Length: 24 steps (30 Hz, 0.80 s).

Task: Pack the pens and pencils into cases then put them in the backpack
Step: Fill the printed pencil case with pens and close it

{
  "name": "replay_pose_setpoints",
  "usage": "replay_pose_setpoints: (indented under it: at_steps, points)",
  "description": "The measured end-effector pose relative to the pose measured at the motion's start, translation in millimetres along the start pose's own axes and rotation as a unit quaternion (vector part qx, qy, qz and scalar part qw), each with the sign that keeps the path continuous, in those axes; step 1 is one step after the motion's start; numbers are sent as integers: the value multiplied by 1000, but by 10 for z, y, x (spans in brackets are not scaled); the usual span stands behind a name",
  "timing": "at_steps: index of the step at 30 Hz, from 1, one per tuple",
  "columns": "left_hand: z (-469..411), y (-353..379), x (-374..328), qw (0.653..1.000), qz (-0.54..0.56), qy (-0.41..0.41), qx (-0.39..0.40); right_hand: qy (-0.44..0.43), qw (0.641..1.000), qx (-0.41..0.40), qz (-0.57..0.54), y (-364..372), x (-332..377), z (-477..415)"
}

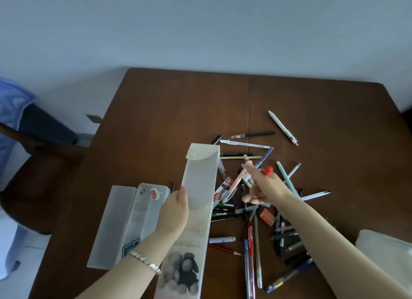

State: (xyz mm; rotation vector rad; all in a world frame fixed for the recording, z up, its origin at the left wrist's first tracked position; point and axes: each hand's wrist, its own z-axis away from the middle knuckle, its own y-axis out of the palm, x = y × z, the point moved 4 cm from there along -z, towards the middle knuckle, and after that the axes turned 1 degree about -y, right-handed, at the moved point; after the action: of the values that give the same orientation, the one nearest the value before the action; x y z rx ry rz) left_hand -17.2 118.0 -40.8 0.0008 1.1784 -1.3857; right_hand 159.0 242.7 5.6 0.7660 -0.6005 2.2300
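Note:
My left hand (175,211) grips a long translucent pencil case (199,182), lifted above the table with its flapped end pointing away from me. My right hand (264,187) hovers over a scattered pile of pens and pencils (263,211) and pinches a few pens (246,174), among them a pale pink one and one with a red top. A second translucent case (124,223) lies open on the table left of my left hand. No backpack is in view.
The brown wooden table (178,111) carries more loose pens farther back, such as a white pen (283,128). Another translucent case (388,252) sits at the right edge. A dark chair (38,176) with blue cloth stands to the left.

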Motion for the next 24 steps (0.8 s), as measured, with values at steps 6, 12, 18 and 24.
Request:
replay_pose_setpoints:
  at_steps: [6,12,18,24]
  points:
    - [63,-35,-32,1000,-6,19,23,28,929,-136,343,266,-159,-316]
    - [177,-31,-132,999,15,39,24,29,930,-199,306,379,-391,-389]
    - [214,-43,-75,998,-29,21,49,29,963,-117,241,225,-430,-115]
    - [359,43,-244,989,-80,55,114,-153,973,-98,-142,33,-32,634]
